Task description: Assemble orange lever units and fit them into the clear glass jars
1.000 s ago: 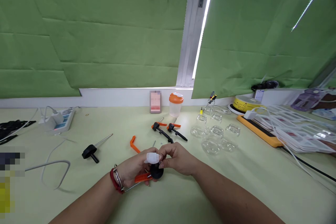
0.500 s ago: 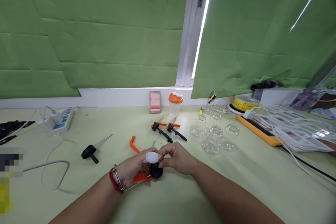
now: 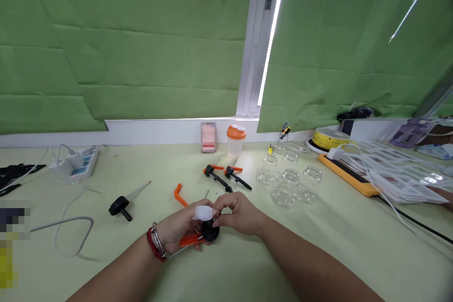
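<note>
In front of me, my left hand (image 3: 182,226) is closed round a black round part (image 3: 210,231) with an orange handle (image 3: 191,239) and a thin metal rod. White wrapping (image 3: 203,213) covers its thumb. My right hand (image 3: 233,212) pinches at the top of the black part; whatever sits between its fingertips is too small to make out. Just beyond my left hand lies a bent orange piece (image 3: 180,194). Farther back are two black-and-orange assemblies (image 3: 217,178) with metal rods. Another black round part (image 3: 119,205) with a rod lies to the left.
Several clear glass jars (image 3: 283,196) stand right of my hands. An orange-lidded cup (image 3: 235,144) is by the wall. Power strips lie left (image 3: 88,163) and right (image 3: 348,175), with loose cables. At the right edge, another person's hand (image 3: 440,196) touches stacked white sheets (image 3: 406,184).
The whole view shifts very slightly. Both hands keep nearly the same pose on the black part; nothing on the table has visibly moved.
</note>
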A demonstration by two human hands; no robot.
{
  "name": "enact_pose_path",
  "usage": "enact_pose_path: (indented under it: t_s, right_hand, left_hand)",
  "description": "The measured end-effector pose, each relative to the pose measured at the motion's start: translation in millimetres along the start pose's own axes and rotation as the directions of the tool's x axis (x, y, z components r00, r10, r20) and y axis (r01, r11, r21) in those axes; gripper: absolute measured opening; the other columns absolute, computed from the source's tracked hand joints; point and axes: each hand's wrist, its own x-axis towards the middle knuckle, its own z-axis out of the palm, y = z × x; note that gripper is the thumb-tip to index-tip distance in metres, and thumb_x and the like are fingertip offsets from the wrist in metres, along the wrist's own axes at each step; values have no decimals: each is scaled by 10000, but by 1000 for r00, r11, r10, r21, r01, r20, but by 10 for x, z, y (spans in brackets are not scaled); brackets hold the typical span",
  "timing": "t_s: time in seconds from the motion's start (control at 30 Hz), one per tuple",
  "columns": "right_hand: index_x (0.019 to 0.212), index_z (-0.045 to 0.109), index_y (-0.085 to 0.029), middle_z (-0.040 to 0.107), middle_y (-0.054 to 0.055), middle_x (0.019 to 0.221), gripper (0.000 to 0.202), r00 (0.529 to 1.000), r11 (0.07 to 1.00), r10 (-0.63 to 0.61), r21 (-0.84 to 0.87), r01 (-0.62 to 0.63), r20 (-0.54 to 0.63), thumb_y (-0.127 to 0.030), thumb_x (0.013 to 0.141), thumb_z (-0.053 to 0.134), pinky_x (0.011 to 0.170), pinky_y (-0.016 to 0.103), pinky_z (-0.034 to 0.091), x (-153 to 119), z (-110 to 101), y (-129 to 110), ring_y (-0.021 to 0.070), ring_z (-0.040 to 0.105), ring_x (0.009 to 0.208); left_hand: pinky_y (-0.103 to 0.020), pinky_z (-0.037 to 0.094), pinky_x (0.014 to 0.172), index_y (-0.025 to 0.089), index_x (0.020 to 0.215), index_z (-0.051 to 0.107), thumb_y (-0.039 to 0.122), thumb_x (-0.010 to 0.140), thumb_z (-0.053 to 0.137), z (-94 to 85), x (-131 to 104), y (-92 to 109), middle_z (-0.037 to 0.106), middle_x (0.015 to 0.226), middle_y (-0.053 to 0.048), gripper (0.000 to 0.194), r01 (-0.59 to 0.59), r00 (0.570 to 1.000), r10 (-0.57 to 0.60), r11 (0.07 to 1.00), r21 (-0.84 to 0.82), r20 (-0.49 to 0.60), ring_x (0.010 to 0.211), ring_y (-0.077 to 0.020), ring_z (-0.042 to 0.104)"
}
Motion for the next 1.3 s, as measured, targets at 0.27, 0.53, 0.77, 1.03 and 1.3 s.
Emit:
enact_pose_path:
  t_s: [0.27,0.53,0.77,1.03,1.3]
  right_hand:
    - [723,684,-170,644,15,754,84,999,998,-47,-41,48,22,-153,664,741,717,261,473,0,3,-22,134,589,724]
    - [743,705,-172,667,36,789,82,999,999,-38,-26,39,31,-176,669,740,750,280,484,-5,-17,-13,151,612,764]
    - [708,665,-169,647,19,753,147,1000,999,-16,-49,16,1,-226,629,775,708,273,479,-10,-1,1,144,599,718]
    - [665,627,-166,619,-1,725,215,999,992,24,-125,-28,-39,-267,592,802,696,255,457,-15,14,11,129,568,693]
    - [736,640,-170,611,-10,714,284,999,995,45,-87,-46,-14,-271,546,825,684,263,465,-15,22,13,122,554,666]
  left_hand:
    - [-200,393,423,202,836,506,384,707,584,33,-15,39,555,703,-8,237,-10,1000,10,1000,9,-2,587,-159,590]
    - [-201,387,415,206,820,500,391,711,587,46,-15,52,526,663,9,232,5,1000,-5,1000,24,-16,580,-163,590]
    - [-207,390,430,204,836,502,369,722,563,39,-18,32,553,697,-10,210,1,1000,-1,1000,30,-13,611,-177,606]
    - [-208,389,437,202,856,499,378,738,549,34,-12,35,568,713,-18,218,-2,1000,2,1000,24,1,616,-177,606]
    - [-203,382,432,196,895,523,383,744,539,15,-7,32,571,705,-20,241,-6,999,5,1000,18,33,611,-174,605]
